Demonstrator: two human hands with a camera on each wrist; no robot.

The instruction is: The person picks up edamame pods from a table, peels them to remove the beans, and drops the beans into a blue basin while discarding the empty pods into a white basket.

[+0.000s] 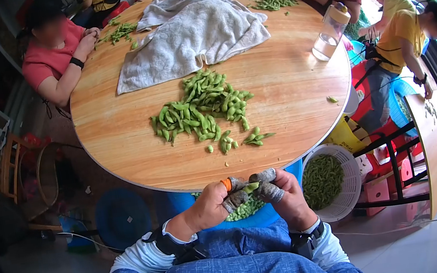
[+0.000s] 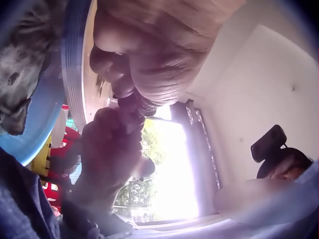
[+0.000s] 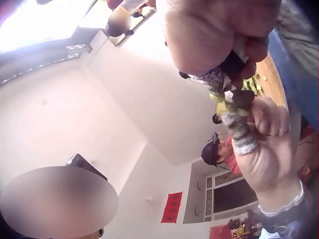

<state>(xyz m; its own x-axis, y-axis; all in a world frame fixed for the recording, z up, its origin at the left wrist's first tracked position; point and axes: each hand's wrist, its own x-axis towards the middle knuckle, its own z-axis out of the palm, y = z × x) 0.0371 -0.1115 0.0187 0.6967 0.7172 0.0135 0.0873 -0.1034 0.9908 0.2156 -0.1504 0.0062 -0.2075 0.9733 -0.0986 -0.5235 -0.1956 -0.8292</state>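
A green edamame pod (image 1: 250, 187) is pinched between both hands at the table's near edge. My left hand (image 1: 203, 213) holds its left end; grey cloth wraps cover the thumb and a finger, with an orange band (image 1: 227, 184) on the finger. At the other end, my right hand (image 1: 291, 198) pinches with similarly wrapped thumb and finger. The right wrist view shows the pod (image 3: 229, 105) between the wrapped fingertips; in the left wrist view it is hidden behind the left hand (image 2: 159, 55). Below them, shelled beans (image 1: 245, 210) lie in a blue basin (image 1: 180, 200).
A heap of pods (image 1: 197, 108) lies on the round wooden table (image 1: 116, 135), before a grey towel (image 1: 197, 32). A water bottle (image 1: 330, 32) stands at the right. Beside the table is a white basket (image 1: 350, 187) of pods. Other people sit around, some handling pods.
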